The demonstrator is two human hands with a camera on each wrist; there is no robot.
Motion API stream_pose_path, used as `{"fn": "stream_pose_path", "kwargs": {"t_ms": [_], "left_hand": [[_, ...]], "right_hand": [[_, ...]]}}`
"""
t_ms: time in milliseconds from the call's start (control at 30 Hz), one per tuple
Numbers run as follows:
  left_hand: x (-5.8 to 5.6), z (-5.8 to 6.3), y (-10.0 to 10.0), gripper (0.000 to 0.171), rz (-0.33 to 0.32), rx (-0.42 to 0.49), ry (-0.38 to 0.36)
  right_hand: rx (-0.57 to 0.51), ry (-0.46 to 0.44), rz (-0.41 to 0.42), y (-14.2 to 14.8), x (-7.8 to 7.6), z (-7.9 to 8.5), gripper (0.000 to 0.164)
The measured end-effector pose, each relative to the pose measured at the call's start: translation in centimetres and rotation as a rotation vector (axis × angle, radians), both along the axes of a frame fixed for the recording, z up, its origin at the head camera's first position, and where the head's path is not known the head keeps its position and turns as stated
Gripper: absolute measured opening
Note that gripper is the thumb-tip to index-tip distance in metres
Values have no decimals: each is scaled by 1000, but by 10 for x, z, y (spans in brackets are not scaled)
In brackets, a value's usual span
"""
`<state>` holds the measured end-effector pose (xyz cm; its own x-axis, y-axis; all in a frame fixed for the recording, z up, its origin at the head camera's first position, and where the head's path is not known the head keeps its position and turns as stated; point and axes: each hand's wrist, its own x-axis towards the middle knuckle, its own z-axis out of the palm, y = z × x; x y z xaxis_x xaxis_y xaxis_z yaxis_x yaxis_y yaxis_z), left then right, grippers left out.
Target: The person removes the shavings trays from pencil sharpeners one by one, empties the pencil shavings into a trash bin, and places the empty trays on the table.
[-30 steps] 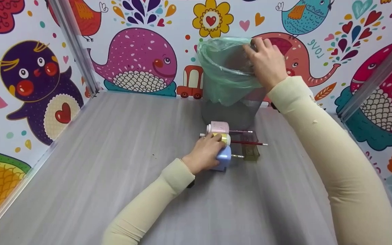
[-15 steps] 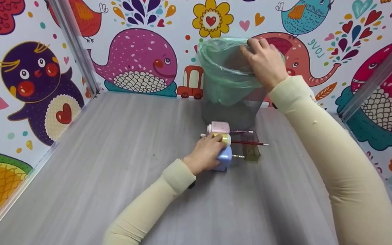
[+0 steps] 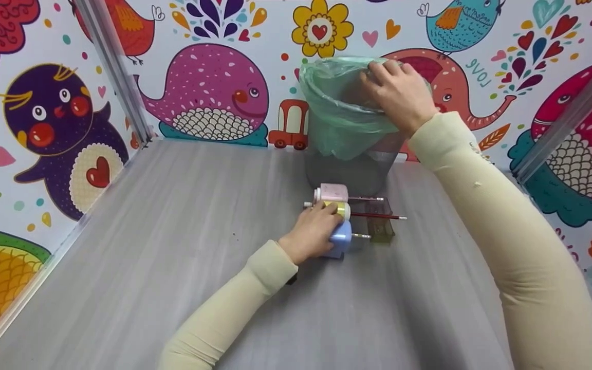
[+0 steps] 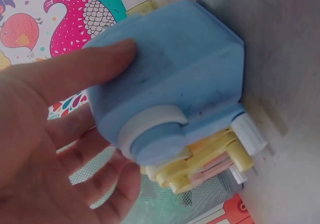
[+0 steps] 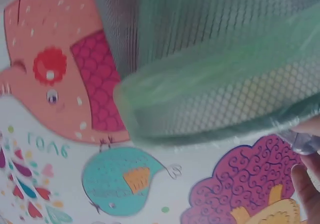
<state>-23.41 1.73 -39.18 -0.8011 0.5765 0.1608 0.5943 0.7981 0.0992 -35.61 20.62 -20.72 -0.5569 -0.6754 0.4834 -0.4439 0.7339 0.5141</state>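
Three hand-crank pencil sharpeners stand side by side in the head view: a pink sharpener [image 3: 333, 192], a yellow sharpener [image 3: 341, 210] and a blue sharpener [image 3: 341, 239]. From each a pencil [image 3: 378, 216] sticks out to the right. My left hand [image 3: 312, 234] grips the sharpeners, its thumb [image 4: 100, 61] on the blue one and fingers reaching over the yellow one. At the mouth of a mesh bin [image 3: 350, 172] with a green liner bag [image 3: 345, 126] is my right hand [image 3: 403, 95]. It pinches a small clear plastic piece [image 5: 304, 143], mostly out of frame in the right wrist view.
Translucent shavings trays [image 3: 380, 228], brownish and olive, lie just right of the sharpeners, under the pencil ends. The bin stands at the back of the grey table [image 3: 198, 205], against the cartoon-printed back wall [image 3: 275, 31]. Metal posts [image 3: 116, 72] mark the wall corners.
My right hand has tilted and shifted slightly left and down at the bin's mouth. The left hand and the sharpeners have stayed in place.
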Motion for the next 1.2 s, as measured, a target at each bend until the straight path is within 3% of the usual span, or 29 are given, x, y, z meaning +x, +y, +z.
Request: {"fn": "stream_pose_path", "kwargs": {"t_ms": [133,333,533,667,800,933,1033,1200], "left_hand": [[0,-1,1,41,9,-6,-8],[-1,-2,2,42,24,-14,-47],[-2,-1,2,43,20,-9,-38],[-2,-2,0,44,13,-8,-18],[0,-3,-3,45,25,-15,-31],[0,-2,-3,46,30,-23,-66],[0,-1,-1,46,21,-21,-77],[-1,-1,2,46,15,-4,-81]], "right_hand": [[-58,18,-21,1,4,2,43],[-332,-5,-76,10,17,4,38],[-685,-203,-178,24,40,9,62],[-904,-251,-183,37,59,1,61],[-901,-227,-154,48,79,-26,58],[-838,-263,-192,51,102,-57,61],[-788,-345,-267,51,116,-74,62],[-686,-555,-375,52,129,-96,62]]}}
